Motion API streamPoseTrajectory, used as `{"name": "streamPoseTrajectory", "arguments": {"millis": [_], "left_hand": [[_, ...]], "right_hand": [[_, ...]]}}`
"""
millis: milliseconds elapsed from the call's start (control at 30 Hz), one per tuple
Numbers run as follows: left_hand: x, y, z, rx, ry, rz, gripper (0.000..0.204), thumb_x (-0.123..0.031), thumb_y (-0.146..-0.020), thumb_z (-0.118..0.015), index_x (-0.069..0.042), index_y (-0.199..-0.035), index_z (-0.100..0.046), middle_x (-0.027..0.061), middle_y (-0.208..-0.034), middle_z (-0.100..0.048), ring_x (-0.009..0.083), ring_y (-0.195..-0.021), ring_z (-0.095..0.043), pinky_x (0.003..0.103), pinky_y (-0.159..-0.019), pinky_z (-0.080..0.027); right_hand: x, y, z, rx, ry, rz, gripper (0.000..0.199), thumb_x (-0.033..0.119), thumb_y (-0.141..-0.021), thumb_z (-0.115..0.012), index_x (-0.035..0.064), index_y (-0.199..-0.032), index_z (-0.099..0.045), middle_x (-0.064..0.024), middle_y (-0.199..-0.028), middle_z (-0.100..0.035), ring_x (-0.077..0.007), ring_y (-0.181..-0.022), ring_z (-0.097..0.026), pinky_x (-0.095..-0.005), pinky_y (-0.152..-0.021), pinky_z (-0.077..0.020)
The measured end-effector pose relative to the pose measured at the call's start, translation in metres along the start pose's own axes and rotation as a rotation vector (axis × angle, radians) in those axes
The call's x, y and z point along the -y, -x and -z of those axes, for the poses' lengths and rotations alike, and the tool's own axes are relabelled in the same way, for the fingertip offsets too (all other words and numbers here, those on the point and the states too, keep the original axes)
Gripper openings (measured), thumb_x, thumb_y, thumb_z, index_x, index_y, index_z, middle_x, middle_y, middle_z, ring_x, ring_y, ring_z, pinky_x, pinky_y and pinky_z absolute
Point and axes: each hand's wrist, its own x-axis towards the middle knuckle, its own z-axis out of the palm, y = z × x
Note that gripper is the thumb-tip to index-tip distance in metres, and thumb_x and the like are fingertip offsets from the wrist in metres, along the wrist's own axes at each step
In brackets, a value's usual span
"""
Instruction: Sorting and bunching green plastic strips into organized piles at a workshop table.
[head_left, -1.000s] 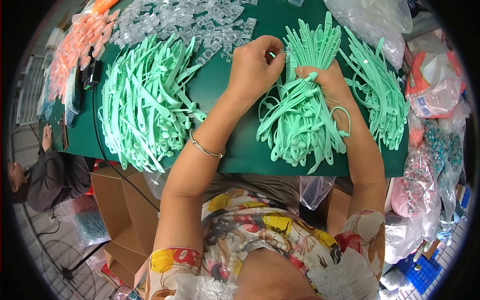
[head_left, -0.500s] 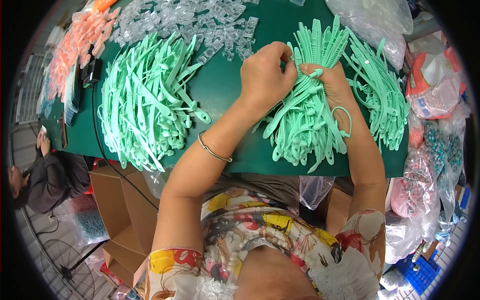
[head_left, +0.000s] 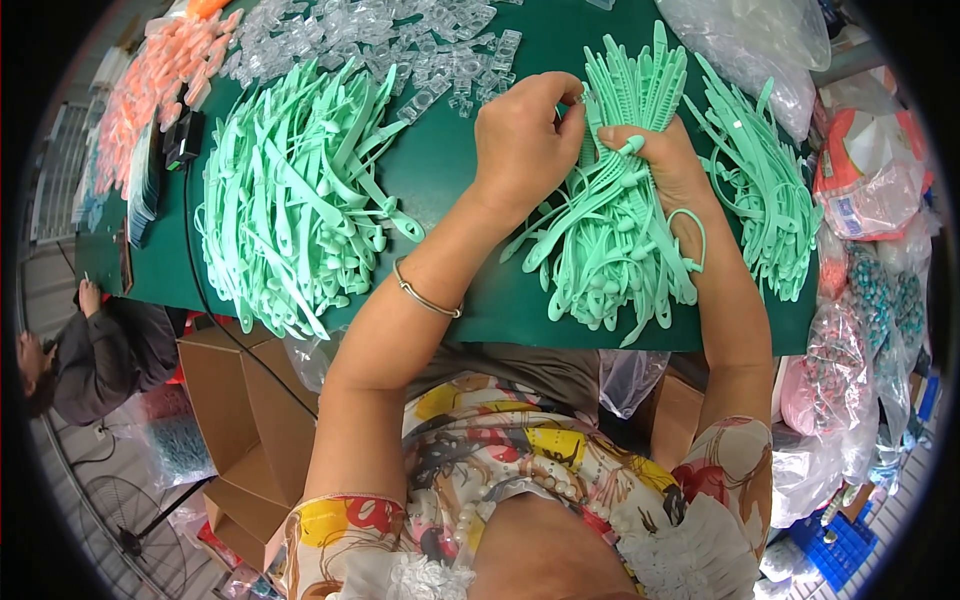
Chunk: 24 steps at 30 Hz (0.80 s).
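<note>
Head view: right hand (head_left: 668, 162) clenched round mint-green ribbed strap bunch (head_left: 612, 245), lower ends by desk's (head_left: 500, 312) near edge. Left hand (head_left: 530, 135) curled at bunch's upper left; fingertips hidden, cannot tell if gripping. Loosened right grip could spill straps; strap loop (head_left: 692, 265) against right wrist could snag.

Clips (head_left: 428, 99) lie behind the left strap heap (head_left: 290, 200) on the table (head_left: 505, 315); between it and the right heap (head_left: 768, 200) is a strap bundle (head_left: 612, 262).

Two green strap piles (head_left: 290, 200) (head_left: 765, 190), one strap bunch (head_left: 612, 250), one clear-piece heap (head_left: 430, 95), one bracelet (head_left: 411, 291)
</note>
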Motion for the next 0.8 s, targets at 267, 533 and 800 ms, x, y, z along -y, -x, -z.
{"name": "streamPoseTrajectory", "arguments": {"millis": [267,533,800], "left_hand": [[-0.001,0.001,0.008,0.141,-0.076,-0.068,0.015,-0.002,-0.072,-0.065,-0.004,-0.086,-0.062,0.0042,-0.077,-0.064,0.0121,-0.054,-0.056,0.024,-0.05,-0.045],[-0.006,-0.016,0.026,0.502,0.513,0.634,0.025,-0.025,-0.083,-0.061,0.0,-0.088,-0.063,0.0009,-0.074,-0.061,0.0063,-0.059,-0.051,0.019,-0.053,-0.037],[0.007,-0.023,0.035,0.644,0.205,0.464,0.022,-0.022,-0.076,-0.063,0.0,-0.07,-0.063,0.0027,-0.059,-0.056,0.0096,-0.053,-0.049,0.026,-0.051,-0.039]], "right_hand": [[-0.001,0.0,0.0,-0.006,0.007,0.024,0.032,0.004,-0.067,-0.069,-0.0035,-0.097,-0.062,-0.0079,-0.083,-0.063,-0.014,-0.069,-0.061,-0.0251,-0.063,-0.0482],[-0.001,0.001,-0.003,0.011,0.053,0.038,0.031,0.004,-0.067,-0.069,-0.0034,-0.096,-0.062,-0.007,-0.082,-0.063,-0.0133,-0.068,-0.06,-0.0245,-0.061,-0.0477],[-0.002,0.002,-0.001,0.006,0.114,0.041,0.03,0.004,-0.067,-0.069,-0.0035,-0.095,-0.061,-0.0074,-0.082,-0.063,-0.0132,-0.068,-0.061,-0.0249,-0.061,-0.0481]]}}
